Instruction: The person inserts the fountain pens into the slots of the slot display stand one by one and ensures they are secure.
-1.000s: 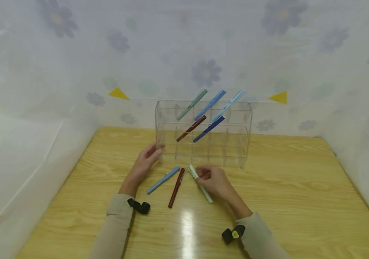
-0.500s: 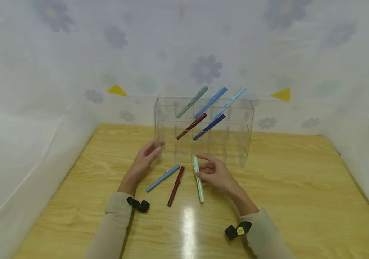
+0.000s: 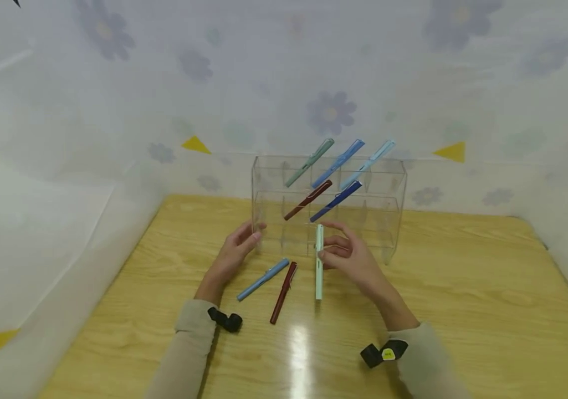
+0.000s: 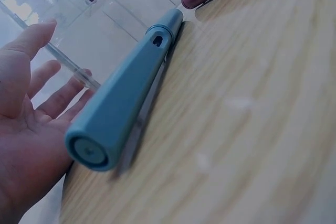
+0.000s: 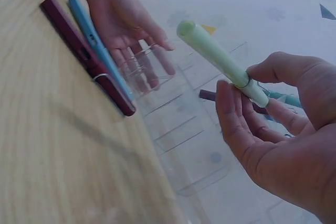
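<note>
My right hand pinches a pale green pen between thumb and fingers. It stands nearly upright in the head view, above the table and in front of the clear acrylic pen rack. My left hand is at the rack's lower left side, its fingers fairly straight beside the clear wall in the left wrist view. On the table between the hands lie a light blue pen and a dark red pen. The left wrist view has the blue pen close beside the left palm.
Several pens lean in the rack: a grey-green pen, a blue pen and a pale blue pen on top, a dark red pen and a navy pen below. A flowered sheet hangs behind the wooden table.
My right hand has raised the pale green pen off the table and turned it from slanting to nearly upright, closer to the rack. The left hand stays at the rack's side.
</note>
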The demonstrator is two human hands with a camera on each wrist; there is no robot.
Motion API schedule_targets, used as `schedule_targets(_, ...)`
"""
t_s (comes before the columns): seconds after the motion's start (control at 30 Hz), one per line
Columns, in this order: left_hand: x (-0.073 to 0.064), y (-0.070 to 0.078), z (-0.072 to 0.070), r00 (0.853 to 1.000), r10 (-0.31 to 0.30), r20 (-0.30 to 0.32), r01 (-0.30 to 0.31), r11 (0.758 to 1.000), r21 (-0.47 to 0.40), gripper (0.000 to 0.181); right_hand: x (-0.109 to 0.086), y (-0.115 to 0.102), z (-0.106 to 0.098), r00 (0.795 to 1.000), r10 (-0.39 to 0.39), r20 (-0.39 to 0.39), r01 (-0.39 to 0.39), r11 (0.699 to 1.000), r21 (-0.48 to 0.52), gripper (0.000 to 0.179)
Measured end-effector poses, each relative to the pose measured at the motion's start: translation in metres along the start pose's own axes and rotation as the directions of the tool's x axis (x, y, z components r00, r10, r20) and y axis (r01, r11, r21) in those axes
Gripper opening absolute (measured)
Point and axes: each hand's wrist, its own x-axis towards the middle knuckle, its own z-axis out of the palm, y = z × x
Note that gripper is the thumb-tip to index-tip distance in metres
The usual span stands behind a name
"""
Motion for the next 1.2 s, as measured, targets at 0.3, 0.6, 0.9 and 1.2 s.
schedule_targets(0.3, -0.004, -0.002, 0.009, 1.0, -0.015, -0.019, 0.015, 1.0, -0.021, 0.057, -0.001, -0.022, -0.016, 0.997, -0.049, -0.053, 0.05, 0.999, 0.02, 0.067)
schedule_targets(0.6, -0.003, -0.008, 0.011, 1.0, -0.006, -0.021, 0.005, 1.0, -0.016, 0.059, -0.005, -0.033, -0.036, 0.987, -0.113, -0.111, 0.117, 0.993, 0.032, 0.063)
schedule_targets(0.9, -0.002, -0.003, 0.009, 1.0, 0.005, -0.004, -0.005, 0.999, -0.034, 0.058, -0.005, -0.054, -0.051, 0.952, -0.209, -0.224, 0.236, 0.967, 0.101, 0.056)
schedule_targets(1.2, -0.004, -0.005, 0.003, 1.0, 0.011, -0.016, -0.011, 1.0, -0.019, 0.057, 0.006, -0.064, -0.066, 0.869, -0.32, -0.378, 0.384, 0.917, 0.105, 0.048)
